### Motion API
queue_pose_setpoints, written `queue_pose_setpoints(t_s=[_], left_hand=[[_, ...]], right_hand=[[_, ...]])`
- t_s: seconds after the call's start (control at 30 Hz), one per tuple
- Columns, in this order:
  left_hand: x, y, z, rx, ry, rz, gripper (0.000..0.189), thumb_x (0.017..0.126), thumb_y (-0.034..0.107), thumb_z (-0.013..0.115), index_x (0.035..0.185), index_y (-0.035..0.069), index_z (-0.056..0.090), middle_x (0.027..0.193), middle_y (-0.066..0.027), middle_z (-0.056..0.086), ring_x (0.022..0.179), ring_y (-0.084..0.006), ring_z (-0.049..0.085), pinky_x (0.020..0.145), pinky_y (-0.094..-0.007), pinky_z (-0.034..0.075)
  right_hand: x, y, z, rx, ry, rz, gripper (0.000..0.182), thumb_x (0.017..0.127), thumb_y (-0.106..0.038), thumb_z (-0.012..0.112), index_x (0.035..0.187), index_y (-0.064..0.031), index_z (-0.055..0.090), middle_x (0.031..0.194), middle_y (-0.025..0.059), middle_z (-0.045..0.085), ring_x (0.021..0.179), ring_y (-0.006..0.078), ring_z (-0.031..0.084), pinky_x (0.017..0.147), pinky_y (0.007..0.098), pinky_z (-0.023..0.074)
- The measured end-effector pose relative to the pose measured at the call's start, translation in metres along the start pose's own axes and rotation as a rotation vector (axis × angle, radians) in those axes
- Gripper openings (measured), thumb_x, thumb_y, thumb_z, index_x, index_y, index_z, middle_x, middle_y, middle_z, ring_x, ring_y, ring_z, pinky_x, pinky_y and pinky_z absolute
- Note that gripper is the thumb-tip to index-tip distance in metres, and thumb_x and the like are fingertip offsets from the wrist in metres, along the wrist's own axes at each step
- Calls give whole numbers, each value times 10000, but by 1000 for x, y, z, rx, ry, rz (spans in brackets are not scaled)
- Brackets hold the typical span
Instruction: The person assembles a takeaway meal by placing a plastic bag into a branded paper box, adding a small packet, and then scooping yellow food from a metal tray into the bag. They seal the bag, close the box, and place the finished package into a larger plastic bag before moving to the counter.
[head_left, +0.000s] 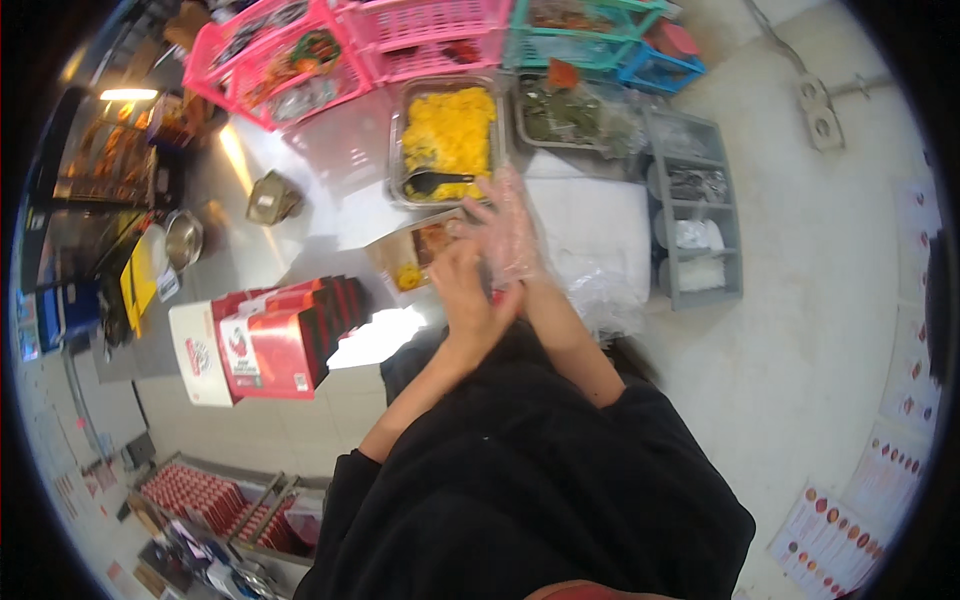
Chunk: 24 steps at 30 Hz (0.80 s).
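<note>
My right hand (510, 229) wears a clear plastic glove, its fingers spread over the near edge of the yellow food's container. My left hand (463, 296) is bare, with curled fingers and the thumb against the glove's wrist area. Whether it grips the film is hidden. Beneath both hands sits an open cardboard food box (386, 255), partly covered. It holds browned food (433, 238) and a little yellow food (409, 277). Just beyond, a clear container (396, 150) is filled with yellow food (448, 135), and a black spoon (439, 180) lies on top.
Pink baskets (352, 67) and a teal basket (517, 49) line the back. A tray of green leaves (559, 112) stands beside white sheets (592, 217). At right is a grey divided organizer (679, 300). Stacked red boxes (274, 345) occupy the left front, below a metal bowl (184, 238).
</note>
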<state>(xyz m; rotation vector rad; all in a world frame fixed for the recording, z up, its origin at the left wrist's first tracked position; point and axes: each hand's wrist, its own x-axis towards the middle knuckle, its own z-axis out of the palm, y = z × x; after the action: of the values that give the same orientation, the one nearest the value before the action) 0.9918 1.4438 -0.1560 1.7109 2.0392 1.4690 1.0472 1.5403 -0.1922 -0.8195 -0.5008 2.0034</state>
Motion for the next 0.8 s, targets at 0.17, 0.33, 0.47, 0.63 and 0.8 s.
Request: queue_pose_setpoints(t_s=[0.17, 0.33, 0.47, 0.63, 0.8], left_hand=[[51, -30, 41, -107, -184, -330, 604, 807, 8, 614, 1377, 68, 421, 732, -63, 511, 664, -201, 501, 624, -336, 398], [40, -17, 63, -261, -256, -440, 679, 783, -67, 602, 1400, 81, 357, 610, -13, 448, 585, -124, 475, 573, -266, 388], [51, -22, 78, -585, -439, -460, 803, 763, -62, 681, 1441, 88, 279, 734, -24, 541, 679, -120, 541, 643, -246, 437], [48, -1, 78, -632, -568, -163, 931, 793, 34, 739, 1520, 100, 161, 1061, -90, 606, 952, -162, 596, 840, -272, 474], [14, -56, 4, -501, -743, -541, 319, 921, 159, 655, 1213, 46, 592, 903, -86, 645, 823, -177, 641, 758, -324, 516]], right_hand=[[-27, 34, -29, -647, 50, -356, 693, 1010, -296, 506, 1546, -88, 119, 1555, 157, 246, 1417, 314, 276, 1135, 413, 283], [-114, -52, -22, -1096, -182, -181, 683, 1030, -260, 461, 1525, 43, 101, 1562, 253, 226, 1468, 352, 210, 1177, 379, 199], [-109, -68, -38, -1086, -16, -37, 658, 1051, -324, 399, 1516, 61, 137, 1592, 257, 129, 1492, 325, 120, 1199, 388, 129], [7, -124, -149, -1367, 713, -770, 616, 1041, -343, 412, 1494, 39, 242, 1540, 250, 289, 1456, 353, 236, 1190, 407, 173], [44, -199, -322, -1894, 1019, 25, 646, 990, -559, 343, 1307, -37, 555, 1302, 272, 546, 1229, 434, 499, 1020, 488, 386]])
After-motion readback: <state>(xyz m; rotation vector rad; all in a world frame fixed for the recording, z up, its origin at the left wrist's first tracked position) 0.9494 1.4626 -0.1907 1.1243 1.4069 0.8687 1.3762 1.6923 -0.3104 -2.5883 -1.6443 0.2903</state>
